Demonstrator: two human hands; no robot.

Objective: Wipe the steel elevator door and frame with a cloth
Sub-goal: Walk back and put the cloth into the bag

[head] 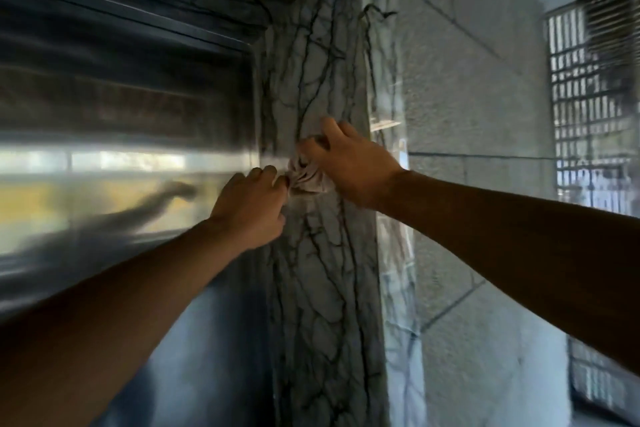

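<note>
Cloth (308, 177): a small, pale, bunched rag pressed against the veined marble jamb (322, 80), just right of the steel edge, near the centre of the view.
Right hand (349, 166): lies over the cloth from 3 o'clock, fingers spread and curled down onto it, thumb raised toward 12 o'clock; it pins and grips the upper right part of the rag. Most of the cloth shows at 8 o'clock from this hand's knuckles.
Left hand (251, 204): reaches in from 7 o'clock, fingers bent, their tips pinching the cloth's left edge; the cloth sits at 2 o'clock from this hand. The frame is blurred, so how firmly it pinches cannot be told.
Hands: close together, with only the cloth between them.
Door (121, 121): brushed steel fills the left side, at 9 o'clock from the cloth, with a bright band across it and a dark reflection of an arm.
Wall (467, 114): grey speckled tiles at 3 o'clock from the jamb.
Grille (588, 97): dark lattice at the far right edge, light behind it.
</note>
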